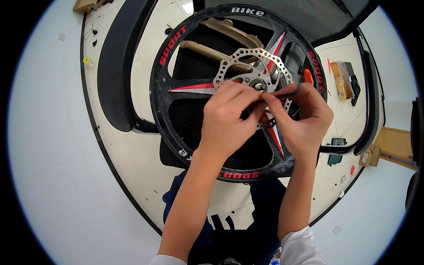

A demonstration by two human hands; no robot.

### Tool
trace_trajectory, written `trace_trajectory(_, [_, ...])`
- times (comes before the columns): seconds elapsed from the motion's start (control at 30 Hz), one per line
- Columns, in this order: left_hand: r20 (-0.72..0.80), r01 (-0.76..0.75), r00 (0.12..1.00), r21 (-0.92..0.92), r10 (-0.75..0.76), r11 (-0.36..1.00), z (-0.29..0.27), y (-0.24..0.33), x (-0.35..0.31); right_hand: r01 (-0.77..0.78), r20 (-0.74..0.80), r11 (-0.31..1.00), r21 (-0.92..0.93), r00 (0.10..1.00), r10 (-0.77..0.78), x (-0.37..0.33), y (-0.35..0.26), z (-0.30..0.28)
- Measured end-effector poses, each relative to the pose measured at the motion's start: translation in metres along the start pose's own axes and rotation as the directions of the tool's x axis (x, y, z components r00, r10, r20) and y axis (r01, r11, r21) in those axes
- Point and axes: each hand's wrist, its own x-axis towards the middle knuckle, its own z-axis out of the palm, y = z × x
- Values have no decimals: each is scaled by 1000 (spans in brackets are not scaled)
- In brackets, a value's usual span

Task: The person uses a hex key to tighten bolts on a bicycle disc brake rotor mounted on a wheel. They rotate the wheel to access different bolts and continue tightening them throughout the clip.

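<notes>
**Close Quarters at a Silver Metal Axle End [261,87]**

Two bare hands meet over a black bicycle wheel with red-and-white spokes [160,106], its round, perforated silver brake disc [242,54] facing up. The axle end juts toward the viewer just beyond the touching fingertips, the left hand [225,121] marginally nearer. The right hand [307,119] pinches a slim dark strip-like piece [289,94], its long axis running crosswise between the hands; the left fingertips are drawn narrow, though whether they grip it cannot be told. Well to the right of the hands sit a yellow carton [341,79] and, nearer the wearer, a brown cardboard box [395,143], their contents unclear.
</notes>
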Motion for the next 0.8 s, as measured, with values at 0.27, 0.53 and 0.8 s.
trace_trajectory(0.27, [93, -27, 995, 22, 25, 999, -2, 3, 2, -83, 54, 966, 244, 996, 72, -1, -4, -3])
trace_trajectory(0.53, [32, 55, 998, -43, -54, 998, 3, 6, -1, 2, 6, 1000, 7, 1000, -2, -2, 2, -2])
trace_trajectory(0.8, [123, -70, 990, 22, 67, 997, -2, -1, 1, 7, 57, 950, 312, 998, -26, 1, -3, -3])
